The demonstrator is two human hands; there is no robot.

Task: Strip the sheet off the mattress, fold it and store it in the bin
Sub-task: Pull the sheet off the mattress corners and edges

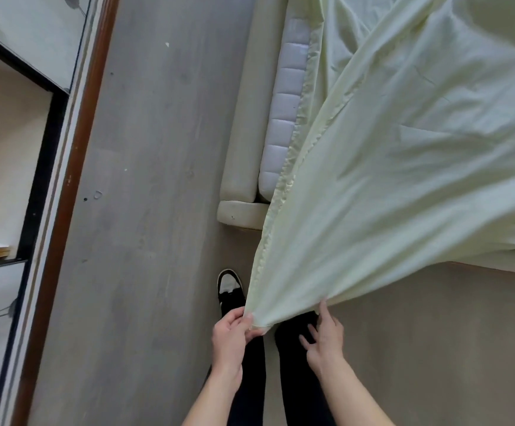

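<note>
1. Head view: the left hand (233,332) pinches a corner of the pale green sheet (403,155) between thumb and curled fingers, low in front of the person's dark trouser legs (293,373).
2. From that pinch the sheet stretches up and to the right in a taut fan, and its gathered hem runs up from the grip along the mattress's side.
3. The right hand (325,333) is just right of the pinch with its fingers spread and relaxed; its fingertips touch the sheet's lower edge and clasp nothing.
4. The white quilted mattress (287,96) lies above the grip, its side bared on the left while the sheet covers the rest.
5. The cream bed frame (241,212) wraps the mattress's corner, just above and left of the pinch.
6. A black and white shoe (229,285) stands on the grey floor (158,179) right above the left hand.
7. Far left of the grip stands a brown-edged cabinet (62,192).
</note>
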